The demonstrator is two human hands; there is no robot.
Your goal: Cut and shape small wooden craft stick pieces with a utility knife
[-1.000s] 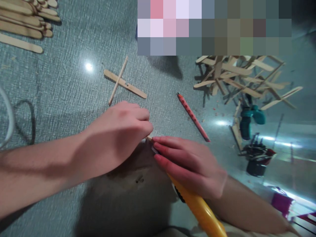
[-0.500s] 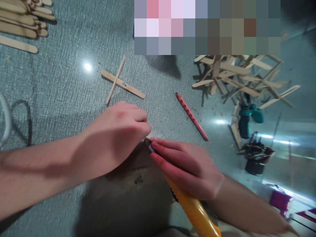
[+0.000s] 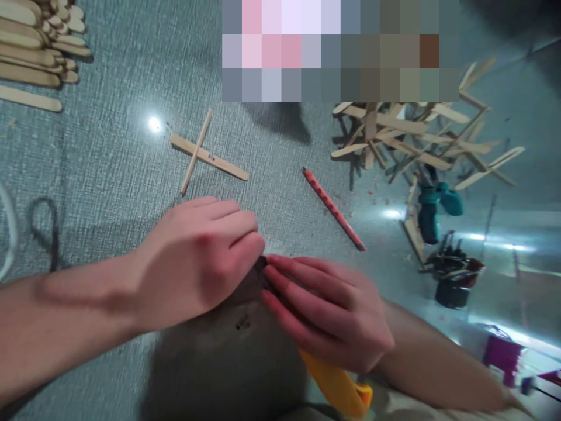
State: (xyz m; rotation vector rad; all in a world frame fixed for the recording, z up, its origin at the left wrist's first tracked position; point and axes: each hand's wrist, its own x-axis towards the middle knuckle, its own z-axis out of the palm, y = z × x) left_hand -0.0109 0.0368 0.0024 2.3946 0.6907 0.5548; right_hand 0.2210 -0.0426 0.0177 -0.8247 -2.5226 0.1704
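My left hand point(image 3: 204, 257) is closed, its fingers curled under the palm around a wooden craft stick that is almost wholly hidden. Against its fingertips, my right hand point(image 3: 326, 313) grips a yellow utility knife point(image 3: 328, 380), whose handle slants down toward my lap. The knife's dark front end shows between the two hands; the blade's contact with the stick is hidden. Just beyond my left hand lie two crossed craft sticks: a notched flat one point(image 3: 228, 167) and a thin one seen edge-on point(image 3: 191, 164). A red pencil point(image 3: 333, 209) rests beyond my right hand.
Many craft sticks point(image 3: 26, 73) are piled at the far left. Notched sticks point(image 3: 403, 121) form a loose heap at the back right. Teal-handled pliers point(image 3: 429, 216), a dark tool cup point(image 3: 453, 289) and a purple object point(image 3: 502, 356) stand at right. A white cable point(image 3: 9, 234) curves at left.
The yellow knife's handle has swung and turned, its end now nearer my lap. The wooden tip seen between my hands is now covered. The view has shifted slightly.
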